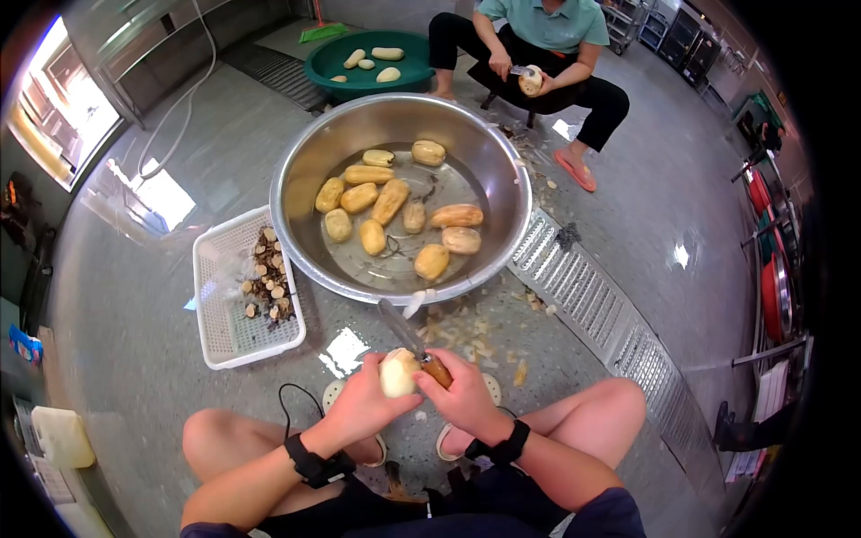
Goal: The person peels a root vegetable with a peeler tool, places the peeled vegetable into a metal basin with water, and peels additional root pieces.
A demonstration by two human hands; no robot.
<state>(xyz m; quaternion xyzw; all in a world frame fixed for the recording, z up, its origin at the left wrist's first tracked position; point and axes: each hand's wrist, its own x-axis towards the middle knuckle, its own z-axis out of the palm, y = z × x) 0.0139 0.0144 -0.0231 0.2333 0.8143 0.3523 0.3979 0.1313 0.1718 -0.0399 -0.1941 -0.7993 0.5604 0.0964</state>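
Scraps [271,280] sit in a white basket [218,323] on the floor [157,300]. Beside it, a big metal bowl [300,238] holds yellow-brown roots [390,202]. Just in front of the bowl, the person's left hand [366,396] is wrapped around a pale root [398,375]. The right hand [461,393] grips a knife [409,337] by its brown handle [438,369]; I can't tell if the blade touches the bowl. Bits of peel [462,330] lie on the floor. Farther right, another person [547,29] holds one more root [531,82].
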